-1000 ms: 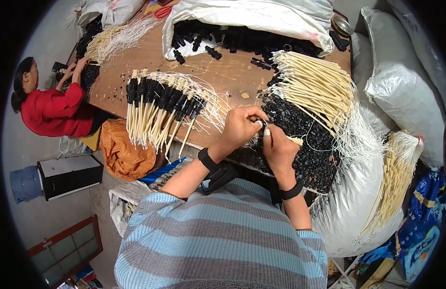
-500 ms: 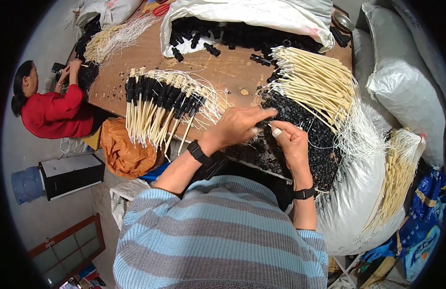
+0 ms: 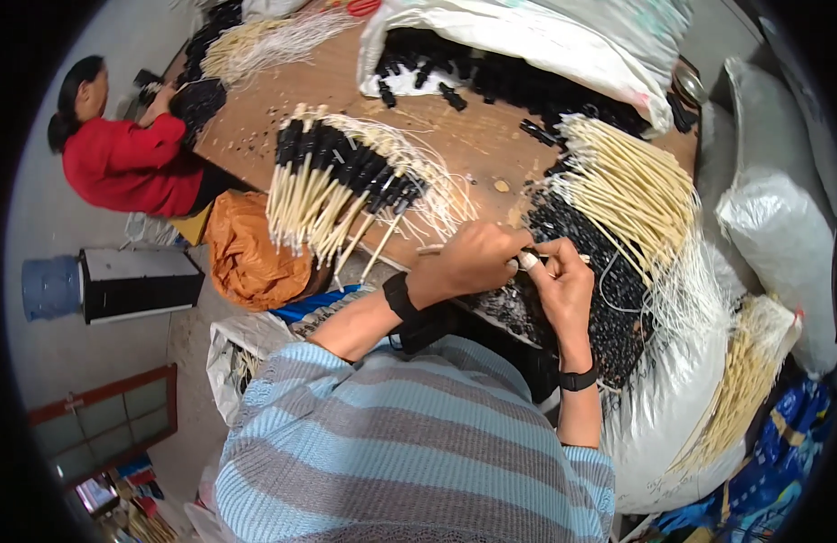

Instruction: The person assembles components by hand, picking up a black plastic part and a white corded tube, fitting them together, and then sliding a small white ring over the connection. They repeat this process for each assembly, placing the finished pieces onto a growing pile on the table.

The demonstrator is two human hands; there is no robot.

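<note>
- Cream stems with black sleeves (image 3: 342, 181): fanned across the bench (image 3: 477, 136), overhanging its near edge.
- Left hand (image 3: 480, 258): fingers curled; whether they grip cannot be told. The gap to the right hand has just closed, indicating resumed two-handed work.
- Right hand (image 3: 563, 282): thumb and forefinger pinch a small part (image 3: 531, 251), mostly hidden.
- Bare cream stems (image 3: 631, 190): beside black granules (image 3: 622, 319).

Orange sack (image 3: 247, 253), blue water bottle (image 3: 52, 289)
</note>
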